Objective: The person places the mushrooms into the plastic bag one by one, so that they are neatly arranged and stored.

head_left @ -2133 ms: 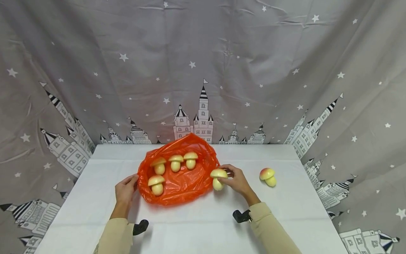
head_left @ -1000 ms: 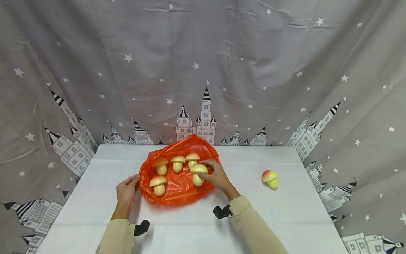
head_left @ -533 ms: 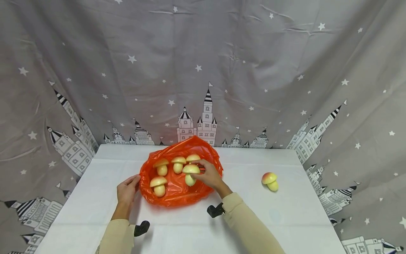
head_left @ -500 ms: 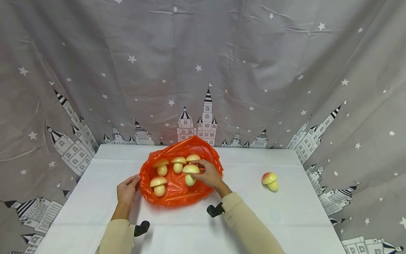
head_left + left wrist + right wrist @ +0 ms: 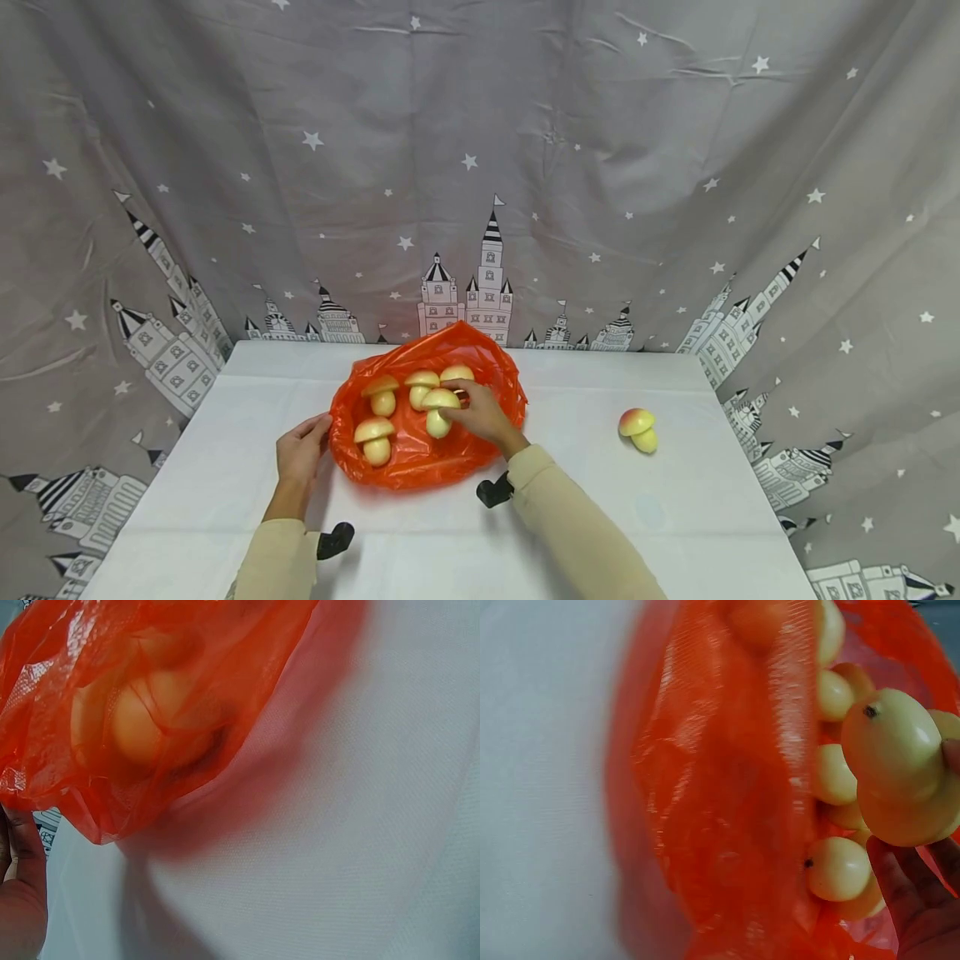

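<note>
A red plastic bag [image 5: 487,367] lies with its mouth spread wide, several yellow toy mushrooms inside. My left hand [image 5: 298,454] pinches the bag's left rim; in the left wrist view its fingers [image 5: 26,847] meet the plastic [image 5: 247,645], and a mushroom [image 5: 150,724] shows through. Inside the bag's mouth, my right hand [image 5: 486,414] pinches one mushroom [image 5: 439,412] by its cap, stem down. The right wrist view has this held mushroom [image 5: 892,750] between thumb and fingers, close to the others. Whether it touches the bag's bottom I cannot tell.
A lone red-and-yellow toy mushroom [image 5: 638,429] lies on its side at the right of the white table [image 5: 675,508]. Grey curtain [image 5: 480,108] with castles and stars hangs behind and at both sides. Each sleeve carries a black wrist mount [image 5: 334,541].
My right hand has carried its mushroom leftward from beside the bag's right rim into the bag's mouth, near the other mushrooms. The left hand keeps its hold on the rim.
</note>
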A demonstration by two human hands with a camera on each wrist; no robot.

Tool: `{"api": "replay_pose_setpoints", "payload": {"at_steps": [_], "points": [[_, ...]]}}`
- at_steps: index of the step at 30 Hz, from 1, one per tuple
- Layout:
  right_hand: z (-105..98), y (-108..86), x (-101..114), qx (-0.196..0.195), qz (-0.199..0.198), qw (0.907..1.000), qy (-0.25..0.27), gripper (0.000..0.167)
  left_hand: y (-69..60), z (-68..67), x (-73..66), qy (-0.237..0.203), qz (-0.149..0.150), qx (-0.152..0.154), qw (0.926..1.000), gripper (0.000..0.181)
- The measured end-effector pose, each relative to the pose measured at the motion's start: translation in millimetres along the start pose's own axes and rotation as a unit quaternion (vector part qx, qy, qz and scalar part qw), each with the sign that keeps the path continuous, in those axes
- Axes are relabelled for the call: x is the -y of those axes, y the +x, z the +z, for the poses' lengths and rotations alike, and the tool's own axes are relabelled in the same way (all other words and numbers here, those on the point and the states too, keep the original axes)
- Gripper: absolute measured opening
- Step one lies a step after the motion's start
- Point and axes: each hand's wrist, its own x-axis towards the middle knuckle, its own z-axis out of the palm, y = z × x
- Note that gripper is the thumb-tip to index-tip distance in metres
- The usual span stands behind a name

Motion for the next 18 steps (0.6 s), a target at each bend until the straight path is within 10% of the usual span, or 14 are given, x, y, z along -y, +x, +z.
{"api": "replay_pose_setpoints", "payload": {"at_steps": [18], "points": [[26,8.3,1,0.000,0.064,0.9978,-0.020,0.040,-1.1,0.2,-2.8,0.008,-0.017,-0.007,0.9998,0.045]]}}
